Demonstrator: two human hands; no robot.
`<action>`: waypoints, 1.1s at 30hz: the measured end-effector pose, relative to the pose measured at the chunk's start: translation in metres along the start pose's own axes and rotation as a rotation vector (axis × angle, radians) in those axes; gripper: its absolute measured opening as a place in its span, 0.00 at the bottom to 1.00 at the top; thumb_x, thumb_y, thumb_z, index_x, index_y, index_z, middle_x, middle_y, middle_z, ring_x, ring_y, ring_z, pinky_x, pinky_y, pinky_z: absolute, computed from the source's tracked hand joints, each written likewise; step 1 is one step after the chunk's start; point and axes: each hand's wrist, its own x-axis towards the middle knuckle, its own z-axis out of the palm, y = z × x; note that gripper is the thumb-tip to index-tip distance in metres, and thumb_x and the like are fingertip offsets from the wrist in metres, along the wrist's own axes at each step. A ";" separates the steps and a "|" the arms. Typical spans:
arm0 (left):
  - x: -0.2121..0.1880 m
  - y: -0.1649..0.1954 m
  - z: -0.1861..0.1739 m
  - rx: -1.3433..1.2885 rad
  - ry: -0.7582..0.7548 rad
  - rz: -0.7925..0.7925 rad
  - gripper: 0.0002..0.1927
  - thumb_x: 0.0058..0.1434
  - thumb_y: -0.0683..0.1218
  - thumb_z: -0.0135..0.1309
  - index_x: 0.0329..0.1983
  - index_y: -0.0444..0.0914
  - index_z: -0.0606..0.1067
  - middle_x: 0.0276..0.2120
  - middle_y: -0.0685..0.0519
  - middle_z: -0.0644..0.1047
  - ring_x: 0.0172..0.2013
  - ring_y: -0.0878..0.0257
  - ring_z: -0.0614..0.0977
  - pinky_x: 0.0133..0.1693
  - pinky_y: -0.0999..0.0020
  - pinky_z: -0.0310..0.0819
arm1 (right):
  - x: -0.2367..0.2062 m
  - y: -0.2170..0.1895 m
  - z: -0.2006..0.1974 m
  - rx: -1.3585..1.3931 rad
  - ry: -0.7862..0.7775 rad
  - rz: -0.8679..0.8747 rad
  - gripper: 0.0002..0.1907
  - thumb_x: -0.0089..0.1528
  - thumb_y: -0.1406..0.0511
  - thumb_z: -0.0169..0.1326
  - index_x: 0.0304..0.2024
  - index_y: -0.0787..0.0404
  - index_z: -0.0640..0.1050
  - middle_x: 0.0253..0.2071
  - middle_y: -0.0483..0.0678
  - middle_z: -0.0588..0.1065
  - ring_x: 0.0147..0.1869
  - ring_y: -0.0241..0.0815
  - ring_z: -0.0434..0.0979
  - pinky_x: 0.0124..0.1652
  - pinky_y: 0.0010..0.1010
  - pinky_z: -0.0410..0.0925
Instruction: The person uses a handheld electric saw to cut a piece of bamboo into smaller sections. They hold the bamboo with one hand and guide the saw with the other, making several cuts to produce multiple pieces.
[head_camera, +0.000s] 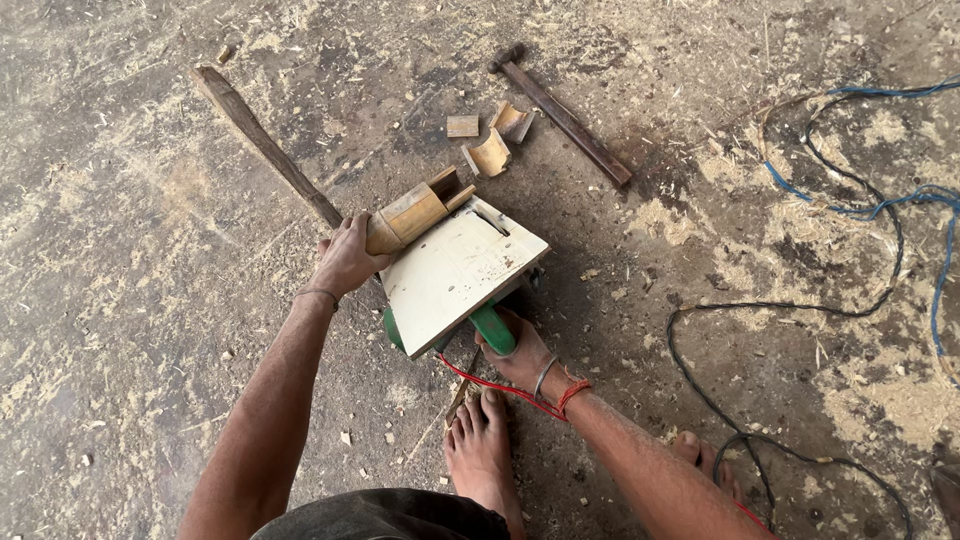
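Observation:
My left hand (345, 258) grips a short length of bamboo (408, 216) and holds it against the white flat plate (455, 270) of an upturned green power saw. The bamboo's far end has a cut notch. My right hand (522, 358) is closed around the saw's green handle (493, 328) below the plate. A red cord (500, 390) runs under that wrist. My bare foot (482, 455) rests on the ground just below the saw.
Cut bamboo pieces (490, 152) and a small wood block (462, 126) lie beyond the saw. A hammer (560, 112) lies at upper right, a long wooden stick (265, 140) at upper left. Black and blue cables (880, 210) loop over the sawdust-covered floor at right.

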 end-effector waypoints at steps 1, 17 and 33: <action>0.000 -0.001 0.001 0.012 0.004 0.020 0.47 0.55 0.56 0.70 0.72 0.40 0.59 0.57 0.44 0.75 0.62 0.50 0.73 0.67 0.37 0.50 | 0.000 0.000 0.000 -0.016 0.000 -0.008 0.10 0.61 0.65 0.60 0.44 0.58 0.77 0.43 0.45 0.80 0.50 0.40 0.82 0.54 0.34 0.76; 0.000 -0.007 -0.007 -0.113 -0.126 -0.009 0.35 0.60 0.58 0.63 0.65 0.36 0.69 0.48 0.43 0.81 0.44 0.53 0.85 0.46 0.59 0.85 | 0.000 0.003 0.002 0.020 0.007 -0.031 0.10 0.60 0.66 0.59 0.44 0.58 0.77 0.42 0.45 0.81 0.49 0.40 0.82 0.53 0.34 0.76; -0.001 0.001 -0.005 -0.041 -0.076 0.100 0.43 0.55 0.61 0.69 0.67 0.35 0.67 0.56 0.42 0.71 0.53 0.50 0.79 0.54 0.56 0.80 | 0.000 -0.007 0.000 0.046 0.021 0.016 0.13 0.59 0.65 0.61 0.46 0.60 0.77 0.43 0.48 0.82 0.50 0.41 0.83 0.53 0.34 0.77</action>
